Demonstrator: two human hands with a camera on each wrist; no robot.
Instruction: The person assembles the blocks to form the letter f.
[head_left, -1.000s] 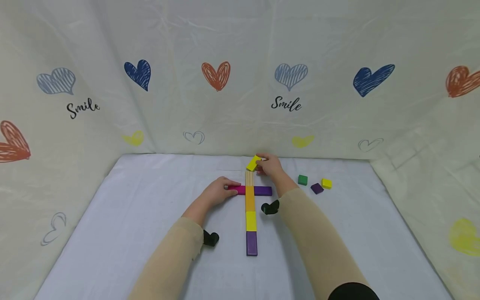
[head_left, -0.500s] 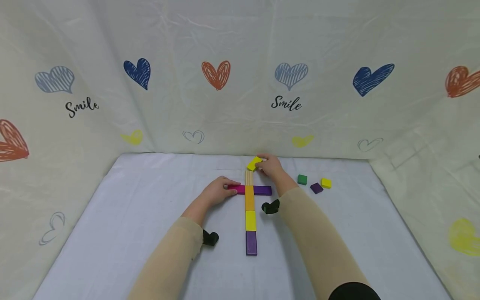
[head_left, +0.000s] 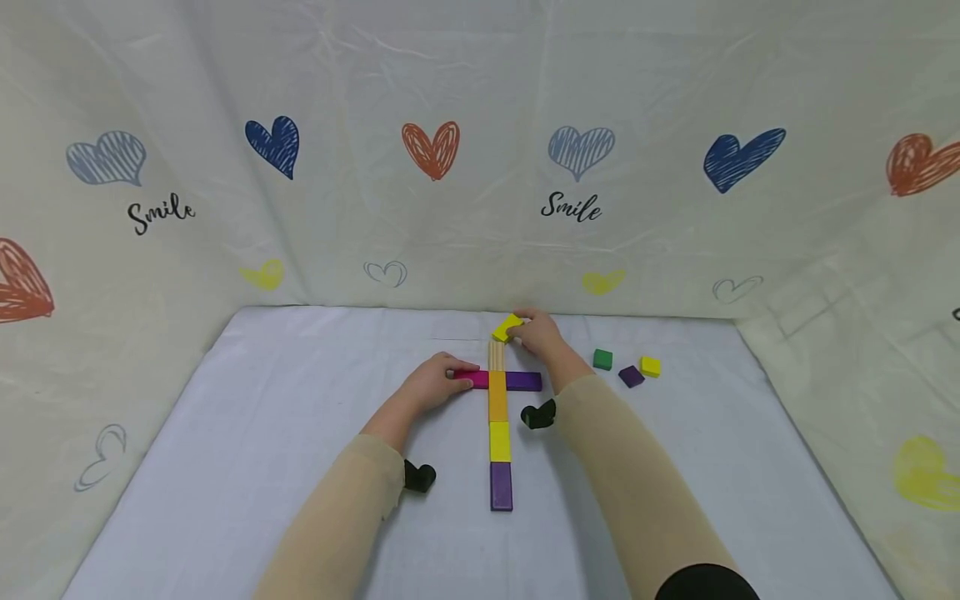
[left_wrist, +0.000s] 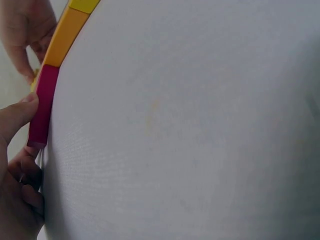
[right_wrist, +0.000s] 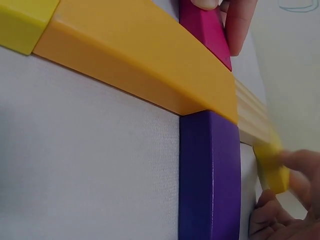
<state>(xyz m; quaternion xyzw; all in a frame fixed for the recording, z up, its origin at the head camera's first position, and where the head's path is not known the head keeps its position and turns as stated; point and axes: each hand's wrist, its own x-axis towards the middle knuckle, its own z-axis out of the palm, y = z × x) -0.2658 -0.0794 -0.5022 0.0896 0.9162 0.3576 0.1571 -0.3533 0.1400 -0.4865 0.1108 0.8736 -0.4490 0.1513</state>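
Observation:
Wooden blocks lie in a cross on the white cloth. My left hand (head_left: 433,382) pinches the pink block (head_left: 472,380), the cross's left arm, between thumb and fingers. At the far end my right hand (head_left: 540,335) holds a yellow block (head_left: 507,327) at a slant against the ridged bare-wood piece (head_left: 497,357). Below that come an orange block (head_left: 497,396), a second yellow block (head_left: 499,442) and a purple block (head_left: 501,486). Another purple block (right_wrist: 210,175) meets the orange one's right side. In the right wrist view, the held yellow block is blurred.
Right of my right hand lie a loose green block (head_left: 602,359), a small purple block (head_left: 631,377) and a small yellow block (head_left: 650,367). Behind the table (head_left: 285,467) hangs a pale curtain (head_left: 480,225) printed with hearts.
The slanted yellow block has turned slightly flatter in my right hand's fingers. My left hand keeps its place on the pink block, and the head view has shifted a little.

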